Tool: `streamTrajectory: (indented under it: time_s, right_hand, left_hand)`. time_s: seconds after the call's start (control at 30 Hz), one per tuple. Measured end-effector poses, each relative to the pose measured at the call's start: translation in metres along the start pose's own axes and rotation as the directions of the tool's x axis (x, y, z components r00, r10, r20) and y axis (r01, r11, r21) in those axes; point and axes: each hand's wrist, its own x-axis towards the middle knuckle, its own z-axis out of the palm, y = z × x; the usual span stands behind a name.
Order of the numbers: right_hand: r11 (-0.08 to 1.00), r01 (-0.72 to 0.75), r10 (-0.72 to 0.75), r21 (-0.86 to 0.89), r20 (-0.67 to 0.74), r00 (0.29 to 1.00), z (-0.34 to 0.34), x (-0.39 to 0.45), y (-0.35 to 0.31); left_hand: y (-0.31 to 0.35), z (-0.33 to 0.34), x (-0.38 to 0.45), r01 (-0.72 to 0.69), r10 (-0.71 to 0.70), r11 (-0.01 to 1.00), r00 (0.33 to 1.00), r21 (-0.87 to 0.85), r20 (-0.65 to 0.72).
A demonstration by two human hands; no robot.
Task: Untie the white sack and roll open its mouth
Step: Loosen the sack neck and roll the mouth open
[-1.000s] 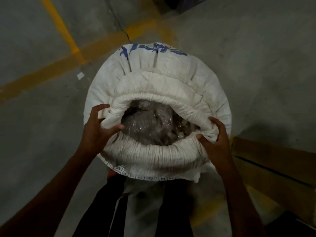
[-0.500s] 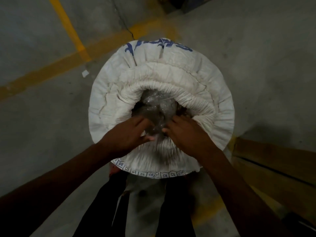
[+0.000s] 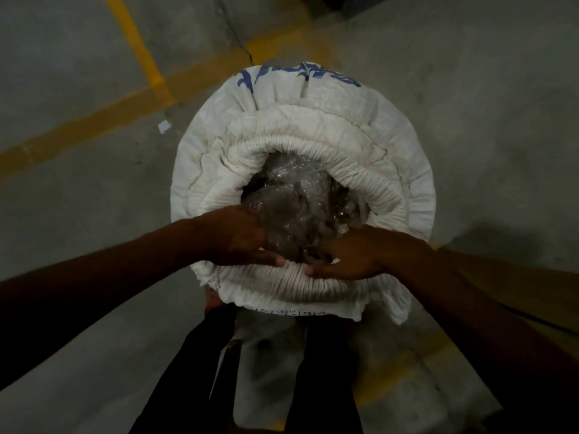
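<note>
The white sack (image 3: 316,120) stands upright on the floor below me, blue print on its far side. Its mouth is rolled down into a thick pleated ring (image 3: 369,180). Inside shows a crumpled clear plastic liner (image 3: 300,205) over dark contents. My left hand (image 3: 238,236) reaches into the near left of the opening, fingers curled on the liner, thumb lying along the near rim. My right hand (image 3: 354,255) mirrors it at the near right, fingers in the liner, thumb on the rim. The two thumbs nearly meet.
Grey concrete floor with yellow painted lines (image 3: 138,45) at the far left. A small white scrap (image 3: 163,126) lies left of the sack. A brown cardboard-like slab (image 3: 513,289) sits at the right. My dark trouser legs (image 3: 200,371) stand close against the sack's near side.
My hands left the two sides of the rolled rim, came together at the near side of the mouth and now grip the plastic liner. The opening looks wider than half a second ago.
</note>
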Motion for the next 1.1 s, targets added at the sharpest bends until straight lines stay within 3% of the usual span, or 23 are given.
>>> streamTrajectory:
  time_s: [0.07, 0.13, 0.2, 0.27, 0.33, 0.4, 0.5, 0.57, 0.67, 0.73, 0.83, 0.97, 1.1]
  right_hand:
    - [0.999, 0.054, -0.054, 0.008, -0.03, 0.998, 0.016, -0.005, 0.001]
    - [0.996, 0.068, -0.064, 0.051, -0.072, 0.995, 0.029, -0.012, 0.001]
    - [0.998, 0.043, -0.032, 0.055, -0.186, 0.982, 0.039, -0.024, 0.0]
    - [0.997, 0.023, 0.005, 0.078, -0.337, 0.941, 0.053, -0.036, 0.003]
    - [0.988, 0.071, 0.022, 0.137, -0.579, 0.815, 0.076, -0.043, 0.01]
    - [0.994, 0.085, -0.002, 0.065, -0.781, 0.625, 0.103, -0.045, 0.019]
    - [0.987, 0.033, -0.157, -0.158, -0.888, 0.432, 0.128, -0.051, 0.026]
    - [0.979, -0.011, -0.186, -0.206, -0.905, 0.382, 0.135, -0.054, 0.023]
    - [0.996, -0.021, -0.069, -0.087, -0.902, 0.425, 0.133, -0.054, 0.016]
    - [0.992, 0.005, 0.11, 0.129, -0.869, 0.483, 0.122, -0.051, 0.009]
    - [0.908, 0.003, 0.349, 0.418, -0.763, 0.544, 0.1, -0.042, -0.001]
    - [0.819, -0.039, 0.478, 0.572, -0.642, 0.599, 0.072, -0.024, -0.013]
    - [0.63, 0.019, 0.608, 0.776, -0.508, 0.61, 0.046, -0.012, -0.01]
  left_hand:
    - [0.012, -0.006, -0.006, 0.07, -0.066, 0.992, 0.997, -0.108, 0.047]
    - [0.018, -0.001, -0.016, 0.094, -0.097, 0.986, 0.995, -0.135, -0.016]
    - [0.018, 0.013, -0.029, 0.093, -0.121, 0.984, 0.976, -0.152, -0.183]
    - [0.017, 0.033, -0.041, 0.063, -0.134, 0.981, 0.901, -0.182, -0.412]
    - [0.02, 0.048, -0.055, 0.067, -0.166, 0.977, 0.833, -0.201, -0.529]
    - [0.024, 0.06, -0.069, 0.101, -0.217, 0.969, 0.788, -0.227, -0.577]
    - [0.031, 0.071, -0.082, 0.091, -0.193, 0.978, 0.734, -0.187, -0.651]
    - [0.034, 0.072, -0.084, 0.095, -0.159, 0.987, 0.72, -0.131, -0.675]
    - [0.039, 0.064, -0.081, 0.159, -0.223, 0.975, 0.768, -0.158, -0.601]
    - [0.041, 0.054, -0.076, 0.221, -0.315, 0.946, 0.796, -0.237, -0.517]
    - [0.046, 0.038, -0.058, 0.325, -0.453, 0.881, 0.789, -0.342, -0.415]
    - [0.037, 0.015, -0.022, 0.41, -0.587, 0.725, 0.788, -0.554, -0.184]
    - [0.004, -0.003, 0.008, 0.336, -0.555, 0.733, 0.799, -0.591, -0.234]
